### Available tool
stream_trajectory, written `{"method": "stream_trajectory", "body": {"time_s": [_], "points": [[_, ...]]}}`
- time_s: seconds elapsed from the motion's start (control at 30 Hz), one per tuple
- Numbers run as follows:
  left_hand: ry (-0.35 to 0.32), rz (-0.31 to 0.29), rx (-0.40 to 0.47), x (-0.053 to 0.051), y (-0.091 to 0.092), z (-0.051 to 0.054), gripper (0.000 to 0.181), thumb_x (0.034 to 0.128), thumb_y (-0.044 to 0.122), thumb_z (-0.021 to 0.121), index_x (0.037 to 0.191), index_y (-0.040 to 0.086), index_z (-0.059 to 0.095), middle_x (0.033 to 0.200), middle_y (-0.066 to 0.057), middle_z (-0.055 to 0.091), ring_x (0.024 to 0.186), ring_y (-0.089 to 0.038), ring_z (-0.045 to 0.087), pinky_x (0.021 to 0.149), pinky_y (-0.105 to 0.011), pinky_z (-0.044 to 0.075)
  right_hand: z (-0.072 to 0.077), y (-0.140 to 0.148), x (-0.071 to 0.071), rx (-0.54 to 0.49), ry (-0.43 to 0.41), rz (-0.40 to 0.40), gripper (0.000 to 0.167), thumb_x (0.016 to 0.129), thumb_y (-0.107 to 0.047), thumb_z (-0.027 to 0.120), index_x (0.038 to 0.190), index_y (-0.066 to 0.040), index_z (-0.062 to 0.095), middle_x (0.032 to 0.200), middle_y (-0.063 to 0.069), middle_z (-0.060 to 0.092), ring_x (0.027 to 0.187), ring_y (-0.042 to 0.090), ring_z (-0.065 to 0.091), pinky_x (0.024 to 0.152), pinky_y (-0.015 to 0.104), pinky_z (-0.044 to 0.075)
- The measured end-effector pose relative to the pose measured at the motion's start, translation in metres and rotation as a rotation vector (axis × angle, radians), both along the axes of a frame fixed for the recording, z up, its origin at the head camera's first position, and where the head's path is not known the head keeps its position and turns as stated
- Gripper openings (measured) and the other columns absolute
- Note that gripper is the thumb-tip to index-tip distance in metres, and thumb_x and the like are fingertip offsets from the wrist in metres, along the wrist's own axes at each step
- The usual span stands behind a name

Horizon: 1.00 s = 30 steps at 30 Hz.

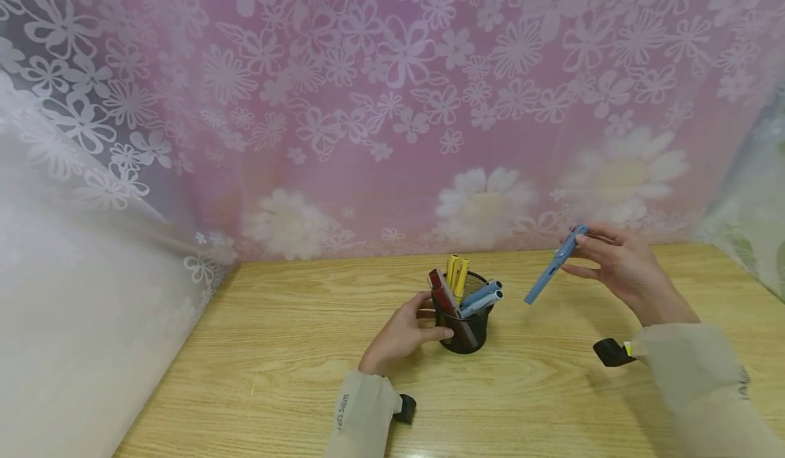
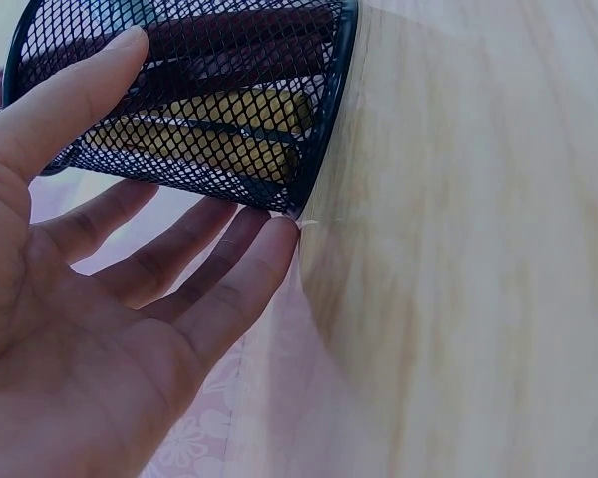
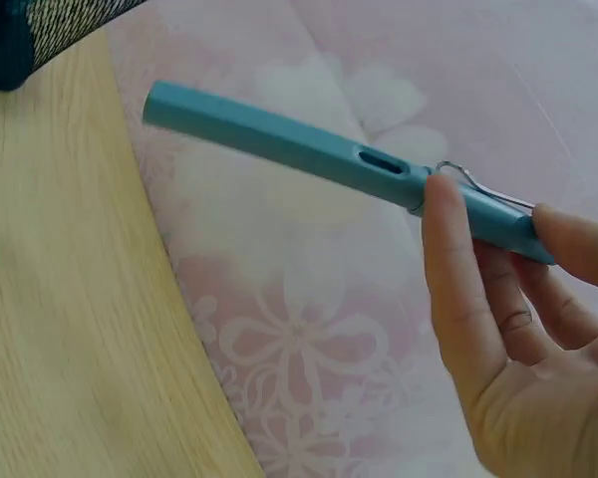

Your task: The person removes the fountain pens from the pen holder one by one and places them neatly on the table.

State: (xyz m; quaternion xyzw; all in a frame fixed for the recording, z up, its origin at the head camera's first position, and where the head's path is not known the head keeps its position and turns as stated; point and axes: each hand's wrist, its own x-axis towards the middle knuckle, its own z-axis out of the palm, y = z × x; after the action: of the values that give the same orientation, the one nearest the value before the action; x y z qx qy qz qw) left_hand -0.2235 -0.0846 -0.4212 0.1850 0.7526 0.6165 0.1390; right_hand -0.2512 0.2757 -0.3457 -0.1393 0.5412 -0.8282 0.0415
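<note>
A black mesh pen cup [image 1: 461, 339] stands upright on the wooden table, with yellow, dark red and blue pens sticking out of its top. My left hand [image 1: 401, 332] holds the cup from its left side; in the left wrist view the thumb [image 2: 90, 85] lies on the mesh and the fingers reach around the other side. To the right of the cup, my right hand [image 1: 625, 267] pinches a blue fountain pen [image 1: 555, 265] by its clip end, above the table. The right wrist view shows the pen's [image 3: 269, 134] barrel with a small slot, pointing towards the cup.
Behind the table [image 1: 294, 335] hangs a pink curtain [image 1: 380, 138] with white flower prints. A whitish sheet [image 1: 92, 260] hangs along the left edge. Small black devices [image 1: 405, 409] are worn at both wrists. A tiny yellow scrap [image 1: 253, 390] lies at the left front.
</note>
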Motion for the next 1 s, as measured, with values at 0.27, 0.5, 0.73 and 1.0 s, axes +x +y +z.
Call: {"method": "stream_trajectory", "body": {"time_s": [0.27, 0.5, 0.73, 1.0], "points": [[0.004, 0.002, -0.008, 0.000, 0.000, 0.002, 0.061, 0.0926, 0.006, 0.075, 0.147, 0.005, 0.048, 0.139, -0.011, 0.056, 0.124, -0.034, 0.058, 0.102, -0.048, 0.048, -0.004, 0.012, -0.001, 0.122, -0.023, -0.006, 0.025, 0.105, 0.002, 0.051, 0.103, -0.008, 0.074, 0.100, 0.004, 0.072, 0.089, 0.023, 0.071, 0.076, 0.043, 0.061], [0.010, -0.002, -0.010, 0.000, 0.001, 0.002, 0.061, 0.0926, 0.006, 0.075, 0.147, 0.005, 0.048, 0.138, -0.011, 0.056, 0.124, -0.033, 0.058, 0.102, -0.048, 0.047, -0.009, 0.019, -0.001, 0.134, -0.004, 0.039, 0.026, 0.107, 0.002, 0.046, 0.107, -0.007, 0.071, 0.102, 0.007, 0.070, 0.092, 0.025, 0.071, 0.077, 0.045, 0.060], [-0.003, -0.001, 0.000, 0.000, 0.001, 0.002, 0.063, 0.0926, 0.006, 0.075, 0.148, 0.004, 0.046, 0.138, -0.011, 0.056, 0.125, -0.033, 0.057, 0.102, -0.048, 0.047, -0.012, 0.026, 0.004, 0.221, -0.066, 0.058, 0.020, 0.109, -0.007, 0.045, 0.112, -0.010, 0.065, 0.101, 0.010, 0.066, 0.090, 0.027, 0.070, 0.078, 0.046, 0.060], [-0.015, 0.007, 0.002, 0.002, 0.001, 0.002, 0.062, 0.0926, 0.006, 0.075, 0.148, 0.005, 0.046, 0.138, -0.011, 0.056, 0.125, -0.033, 0.057, 0.103, -0.049, 0.046, -0.017, 0.030, 0.003, 0.318, -0.124, 0.044, 0.021, 0.109, -0.012, 0.048, 0.111, -0.018, 0.068, 0.096, 0.007, 0.064, 0.087, 0.024, 0.068, 0.077, 0.045, 0.060]]}}
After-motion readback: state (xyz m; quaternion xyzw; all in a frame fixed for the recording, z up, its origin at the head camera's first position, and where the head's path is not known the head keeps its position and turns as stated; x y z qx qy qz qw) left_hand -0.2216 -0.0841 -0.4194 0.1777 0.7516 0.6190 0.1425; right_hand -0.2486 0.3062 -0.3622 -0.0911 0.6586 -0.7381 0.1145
